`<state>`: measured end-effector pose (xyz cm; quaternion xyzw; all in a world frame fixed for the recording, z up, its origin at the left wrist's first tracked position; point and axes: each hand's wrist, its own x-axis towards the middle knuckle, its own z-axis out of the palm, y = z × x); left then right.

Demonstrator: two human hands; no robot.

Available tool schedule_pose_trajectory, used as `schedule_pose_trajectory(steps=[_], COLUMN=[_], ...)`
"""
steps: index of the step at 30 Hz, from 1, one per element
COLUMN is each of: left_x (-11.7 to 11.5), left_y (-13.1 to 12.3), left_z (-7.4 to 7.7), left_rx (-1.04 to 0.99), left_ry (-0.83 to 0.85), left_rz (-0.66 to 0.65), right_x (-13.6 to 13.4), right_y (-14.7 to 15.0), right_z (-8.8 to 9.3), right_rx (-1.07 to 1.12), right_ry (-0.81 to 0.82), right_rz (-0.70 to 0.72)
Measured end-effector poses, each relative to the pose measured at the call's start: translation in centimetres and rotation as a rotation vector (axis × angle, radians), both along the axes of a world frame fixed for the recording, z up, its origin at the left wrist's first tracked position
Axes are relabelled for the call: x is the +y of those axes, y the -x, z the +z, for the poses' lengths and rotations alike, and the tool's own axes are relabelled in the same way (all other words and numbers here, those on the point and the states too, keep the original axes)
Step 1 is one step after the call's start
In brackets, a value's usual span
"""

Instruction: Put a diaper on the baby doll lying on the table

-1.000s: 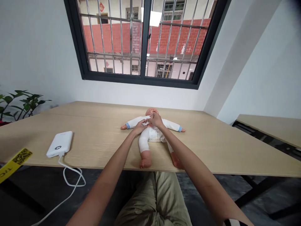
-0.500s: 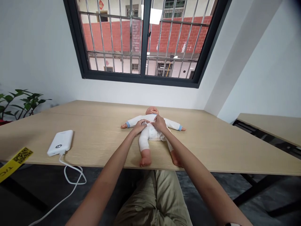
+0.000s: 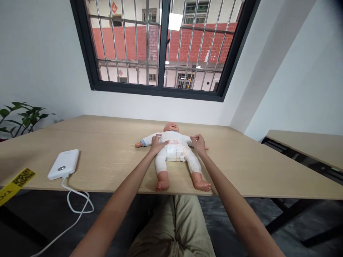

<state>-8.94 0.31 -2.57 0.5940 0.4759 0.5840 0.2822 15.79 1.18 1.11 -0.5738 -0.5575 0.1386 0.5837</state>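
A baby doll (image 3: 171,137) in white clothes with blue cuffs lies on its back on the table, head toward the window and feet at the near edge. Around its hips is a white diaper (image 3: 175,152). My left hand (image 3: 158,144) rests against the doll's side at the waist, thumb stretched over the belly and fingers apart from it. Beside the doll's other arm, my right hand (image 3: 198,144) has its fingers pinched together; whatever may be between them is hidden. That hand covers part of the doll's sleeve.
A white power bank (image 3: 64,164) with a white cable (image 3: 70,203) lies at the table's left, the cable hanging over the edge. A yellow tag (image 3: 17,185) is at the near left. Leafy plant (image 3: 25,117) at the far left; barred window (image 3: 160,46) behind the wooden table (image 3: 249,164).
My right hand has moved right, from the doll's belly to beside its arm. My left hand has shifted slightly, its thumb now out along the waist. The diaper front is uncovered.
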Motion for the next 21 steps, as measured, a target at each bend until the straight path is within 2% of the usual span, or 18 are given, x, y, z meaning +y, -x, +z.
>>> schedule_pose_trajectory(steps=[2, 4, 6, 8, 12, 21], left_x=[-0.4, -0.7, -0.8, -0.9, -0.9, -0.8], left_y=[-0.4, -0.7, -0.9, -0.9, -0.7, -0.8], left_z=[0.7, 1.3, 1.6, 1.7, 1.4, 0.8], left_rx=[0.102, 0.220, 0.300, 0.330, 0.292, 0.210], left_ry=[-0.110, -0.224, -0.271, -0.270, -0.201, -0.085], left_rz=[0.017, -0.031, -0.078, -0.087, -0.088, -0.165], right_x=[-0.1, -0.3, -0.4, -0.6, -0.6, -1.5], right_y=[-0.5, -0.4, 0.0, 0.6, 1.5, 1.6], right_z=[-0.8, -1.3, -1.4, -1.3, -1.3, -1.4], right_rx=[0.089, 0.120, 0.060, -0.050, -0.193, -0.134], right_ry=[0.012, 0.011, 0.004, 0.014, 0.081, 0.130], right_rz=[0.059, 0.205, 0.379, 0.489, 0.536, 0.533])
